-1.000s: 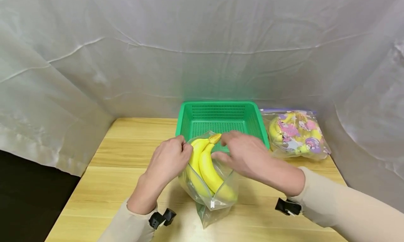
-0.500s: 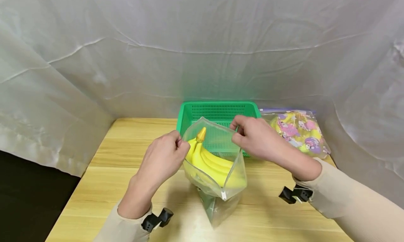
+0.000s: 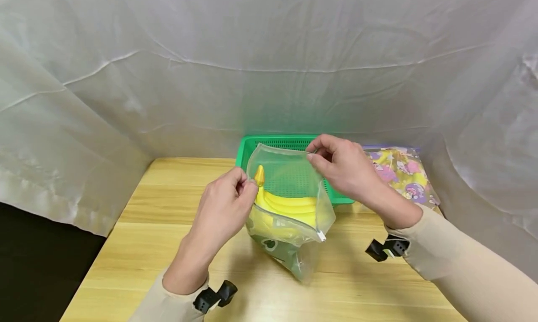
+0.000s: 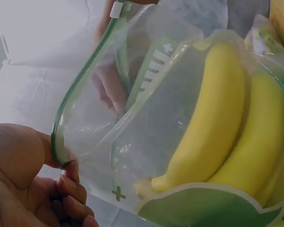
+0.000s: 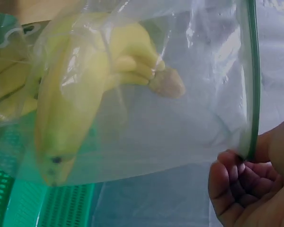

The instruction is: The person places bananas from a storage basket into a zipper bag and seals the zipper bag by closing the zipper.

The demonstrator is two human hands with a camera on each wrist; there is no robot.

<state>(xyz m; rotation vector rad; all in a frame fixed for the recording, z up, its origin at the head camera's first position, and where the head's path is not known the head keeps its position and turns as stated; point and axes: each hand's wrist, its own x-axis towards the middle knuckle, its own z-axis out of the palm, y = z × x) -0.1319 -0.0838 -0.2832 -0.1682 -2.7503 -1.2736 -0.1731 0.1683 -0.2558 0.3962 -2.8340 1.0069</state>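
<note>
A clear zipper bag [image 3: 290,172] with a green print near its bottom hangs between my two hands, its mouth spread apart. Inside it lies a bunch of yellow bananas [image 3: 290,205], the stem pointing up at the left side. My left hand [image 3: 222,205] pinches the left end of the bag's rim between thumb and fingers. At the far right of the rim, my right hand [image 3: 346,165] pinches the edge the same way. The white slider [image 3: 321,236] sits on the near side of the zip. In the left wrist view the bananas [image 4: 213,113] show through the film.
Behind the bag stands a green plastic basket [image 3: 248,147], partly covered by it. To its right lies another printed bag [image 3: 399,172] with yellow contents. A wooden table [image 3: 159,247] lies below, and grey cloth [image 3: 269,70] hangs around it.
The right hand has let go of the banana stem and taken the bag's rim, moving up and right. The bananas have sunk and tipped inside, and the bag has been lifted and its mouth spread.
</note>
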